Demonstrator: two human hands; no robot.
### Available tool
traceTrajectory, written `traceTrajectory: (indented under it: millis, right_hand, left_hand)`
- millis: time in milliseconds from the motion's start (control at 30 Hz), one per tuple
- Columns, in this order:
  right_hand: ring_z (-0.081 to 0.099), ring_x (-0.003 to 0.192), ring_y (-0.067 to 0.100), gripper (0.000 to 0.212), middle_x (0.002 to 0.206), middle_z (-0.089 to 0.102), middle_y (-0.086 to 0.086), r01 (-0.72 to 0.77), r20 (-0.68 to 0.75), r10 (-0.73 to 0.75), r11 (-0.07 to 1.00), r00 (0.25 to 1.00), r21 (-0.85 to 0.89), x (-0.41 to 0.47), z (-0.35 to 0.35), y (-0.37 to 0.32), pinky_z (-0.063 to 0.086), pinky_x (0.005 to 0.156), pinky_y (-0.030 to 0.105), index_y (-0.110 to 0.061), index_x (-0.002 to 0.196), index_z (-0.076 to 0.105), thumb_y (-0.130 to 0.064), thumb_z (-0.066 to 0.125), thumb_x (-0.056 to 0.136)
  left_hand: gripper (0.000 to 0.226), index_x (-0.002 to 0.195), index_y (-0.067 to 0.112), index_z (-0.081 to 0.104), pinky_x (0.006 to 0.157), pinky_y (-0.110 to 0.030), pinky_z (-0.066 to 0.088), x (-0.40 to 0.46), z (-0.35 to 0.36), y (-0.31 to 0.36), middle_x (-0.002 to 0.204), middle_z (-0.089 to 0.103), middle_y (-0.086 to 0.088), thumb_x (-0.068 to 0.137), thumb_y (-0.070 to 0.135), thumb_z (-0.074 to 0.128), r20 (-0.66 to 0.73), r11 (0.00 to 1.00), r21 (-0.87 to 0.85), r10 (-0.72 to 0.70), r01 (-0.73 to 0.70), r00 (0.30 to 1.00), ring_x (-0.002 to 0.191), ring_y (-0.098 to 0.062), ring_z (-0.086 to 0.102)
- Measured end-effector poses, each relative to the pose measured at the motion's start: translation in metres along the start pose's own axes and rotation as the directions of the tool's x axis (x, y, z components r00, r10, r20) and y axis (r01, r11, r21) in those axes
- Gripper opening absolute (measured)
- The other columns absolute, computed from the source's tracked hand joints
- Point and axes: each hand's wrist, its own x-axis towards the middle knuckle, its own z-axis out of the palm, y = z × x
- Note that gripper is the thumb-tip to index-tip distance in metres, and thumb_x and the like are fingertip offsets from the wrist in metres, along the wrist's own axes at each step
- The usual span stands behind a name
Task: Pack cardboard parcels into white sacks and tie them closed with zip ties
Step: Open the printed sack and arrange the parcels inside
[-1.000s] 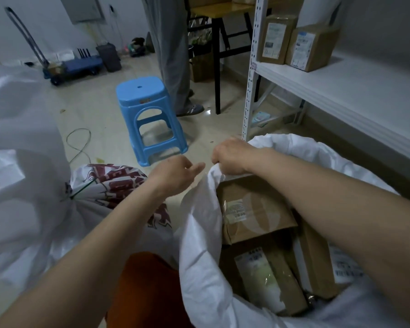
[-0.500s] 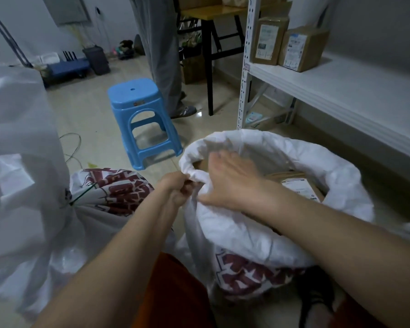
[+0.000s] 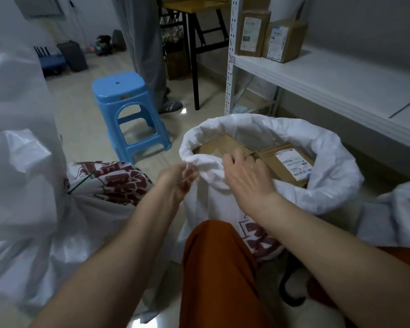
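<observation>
Step in hand: gathering the mouth of the open white sack (image 3: 336, 176) before tying, as I judge it; no zip tie shows in either hand.
Left hand (image 3: 175, 181): its fingers pinch a fold of the sack's rolled rim at the near-left edge, probably to hold that side taut so the mouth does not slump.
Right hand (image 3: 244, 176): lies on the near rim just right of the left hand, fingers spread and fairly straight, reaching over the edge toward the parcels; it presses or smooths the fabric and grips nothing that I can see.
Cardboard parcels (image 3: 287, 162): inside the sack, near the top, a printed label facing up on the right one; the rim is rolled down around them, so there seems little spare fabric to bunch.
Tied sack (image 3: 109, 183): on the floor to the left, red lettering, neck bound with a green tie (image 3: 81, 183), apparently already finished.
More parcels (image 3: 253, 31): two boxes on the white shelf (image 3: 329, 79) at far right, not yet packed.
Another sack (image 3: 400, 209): at the right edge, partly out of view.
In the way: the person's orange-clad knee (image 3: 213, 268) sits against the sack's near side; a blue stool (image 3: 126, 110) stands beyond on the floor, with someone's legs (image 3: 147, 48) behind it.
</observation>
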Motion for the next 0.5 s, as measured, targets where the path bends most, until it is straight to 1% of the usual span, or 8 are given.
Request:
traceTrajectory:
  millis: [100,167,233,333,400,433,467,500]
  right_hand:
    - [0.053,0.063,0.025,0.024,0.083,0.055,0.013,0.147,-0.206,-0.153,0.988,0.967,-0.046,-0.010,0.015,0.006,0.035,0.049,0.031,-0.010,0.083,0.058,-0.006,0.068,0.062]
    - [0.053,0.068,0.026,0.005,0.084,0.055,0.014,0.243,-0.319,-0.255,0.967,0.913,-0.077,-0.019,0.021,0.005,0.036,0.052,0.032,-0.009,0.081,0.058,-0.007,0.060,0.077]
    - [0.051,0.069,0.026,0.010,0.081,0.055,0.013,0.254,-0.392,-0.269,0.963,0.880,-0.091,-0.028,0.026,0.005,0.035,0.054,0.032,-0.009,0.078,0.057,-0.008,0.053,0.088]
    - [0.050,0.072,0.026,0.020,0.082,0.055,0.012,0.259,-0.399,-0.251,0.965,0.882,-0.035,-0.044,0.023,0.009,0.036,0.057,0.033,-0.009,0.076,0.059,-0.006,0.043,0.087]
    - [0.053,0.085,0.027,0.011,0.094,0.058,0.012,0.188,-0.346,-0.153,0.980,0.926,0.068,-0.061,0.018,0.012,0.041,0.067,0.036,-0.011,0.089,0.065,-0.015,0.062,0.080]
    - [0.052,0.096,0.026,0.028,0.105,0.056,0.011,0.100,-0.299,-0.042,0.979,0.953,0.180,-0.074,0.013,0.012,0.041,0.076,0.035,-0.013,0.100,0.064,-0.023,0.069,0.075]
    - [0.049,0.103,0.022,0.040,0.113,0.052,0.008,-0.035,-0.241,0.130,0.931,0.962,0.364,-0.091,0.008,0.009,0.039,0.083,0.028,-0.015,0.109,0.060,-0.030,0.072,0.074]
    - [0.048,0.105,0.016,0.044,0.116,0.049,0.003,-0.205,-0.138,0.359,0.762,0.923,0.614,-0.105,-0.001,0.005,0.038,0.084,0.018,-0.018,0.114,0.056,-0.033,0.071,0.076]
  left_hand:
    - [0.029,0.106,0.005,0.056,0.052,-0.015,0.042,-0.032,0.011,-0.012,0.056,0.056,-0.005,0.096,0.032,0.050,0.203,0.975,0.189,-0.159,0.121,0.966,0.043,-0.010,0.051]
    - [0.013,0.090,0.007,0.056,0.039,-0.012,0.033,-0.044,0.024,-0.020,0.050,0.051,0.001,0.093,0.019,0.053,0.303,0.956,0.282,-0.175,0.087,0.937,0.039,-0.004,0.045]
    - [0.006,0.091,0.004,0.055,0.034,-0.012,0.031,-0.049,0.028,-0.027,0.052,0.052,-0.001,0.089,0.000,0.051,0.272,0.972,0.218,-0.149,0.090,0.951,0.036,-0.003,0.044]
    - [0.023,0.112,0.001,0.049,0.038,-0.012,0.036,-0.052,0.017,-0.037,0.078,0.058,-0.012,0.091,-0.003,0.041,0.339,0.969,-0.048,-0.211,0.241,0.917,0.046,-0.011,0.053]
    - [0.033,0.114,0.005,0.046,0.035,-0.012,0.033,-0.054,0.009,-0.043,0.090,0.055,-0.014,0.086,-0.008,0.035,0.364,0.926,-0.220,-0.214,0.307,0.906,0.054,-0.011,0.047]
    - [0.042,0.117,0.008,0.046,0.034,-0.013,0.032,-0.056,0.006,-0.044,0.097,0.054,-0.014,0.081,-0.011,0.035,0.343,0.898,-0.312,-0.198,0.311,0.918,0.056,-0.011,0.043]
    - [0.051,0.120,0.010,0.046,0.034,-0.013,0.032,-0.057,0.002,-0.045,0.105,0.054,-0.014,0.077,-0.014,0.034,0.310,0.864,-0.405,-0.178,0.299,0.934,0.056,-0.010,0.041]
    - [0.057,0.122,0.010,0.047,0.034,-0.014,0.033,-0.059,0.000,-0.044,0.110,0.053,-0.014,0.073,-0.016,0.033,0.284,0.830,-0.485,-0.150,0.277,0.947,0.053,-0.009,0.041]
